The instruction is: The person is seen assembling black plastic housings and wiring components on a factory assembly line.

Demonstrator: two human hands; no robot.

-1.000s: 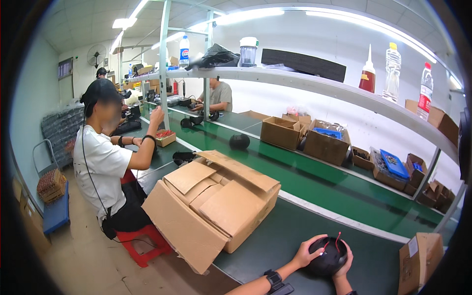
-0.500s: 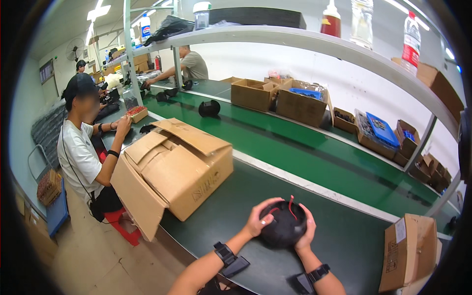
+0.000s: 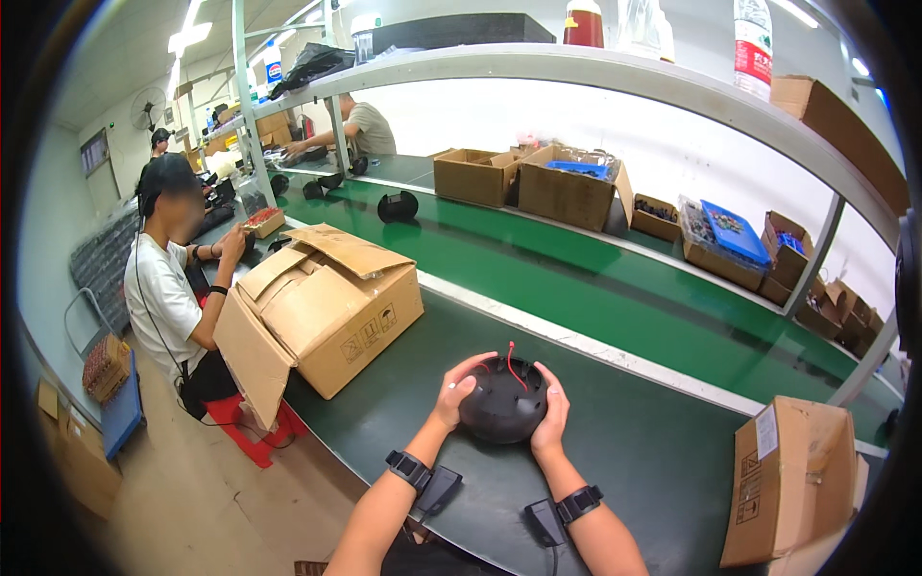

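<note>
Between my two hands sits a round black plastic shell (image 3: 503, 408), bowl-like, with red wires rising from its top. My left hand (image 3: 455, 389) curves round its left side, the thumb near the upper surface. Against the right side presses my right hand (image 3: 552, 408), fingers wrapped along the curve. The shell is over the dark green tabletop (image 3: 634, 451); whether it rests there or is lifted slightly, I cannot tell. Each wrist wears a black strap with a small black device.
An open cardboard box (image 3: 336, 326) stands to the left, another carton (image 3: 783, 480) at the right. Beyond a metal rail runs a green conveyor belt (image 3: 538, 278) carrying black round parts (image 3: 398, 206). Parts boxes (image 3: 567, 197) line its far side under a shelf (image 3: 538, 60). A co-worker (image 3: 168, 278) sits at left.
The view has shifted, so most things sit further left. Both hands still hold the black shell, now turned or tilted slightly, with more of its rounded side showing.
</note>
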